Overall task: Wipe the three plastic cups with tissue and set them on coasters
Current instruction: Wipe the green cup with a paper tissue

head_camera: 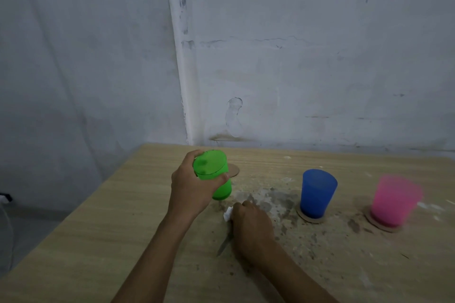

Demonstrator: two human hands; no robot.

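Green cup [213,174] gripped, tilted, in the left hand [189,187] (right hand [251,224], just below, clutches tissue [228,213]).

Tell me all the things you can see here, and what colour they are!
green cup: 1, green, held tilted above the table by the left hand
blue cup: 1, blue, upright on a coaster
pink cup: 1, pink, blurred, on the right coaster
coasters: 3, brown; one under each standing cup, one bare behind the green cup
tissue: 1, white, in the right hand
table: 1, light wood, stained
wall: white, scuffed
hands: 2; left hand grips the green cup, right hand holds the tissue
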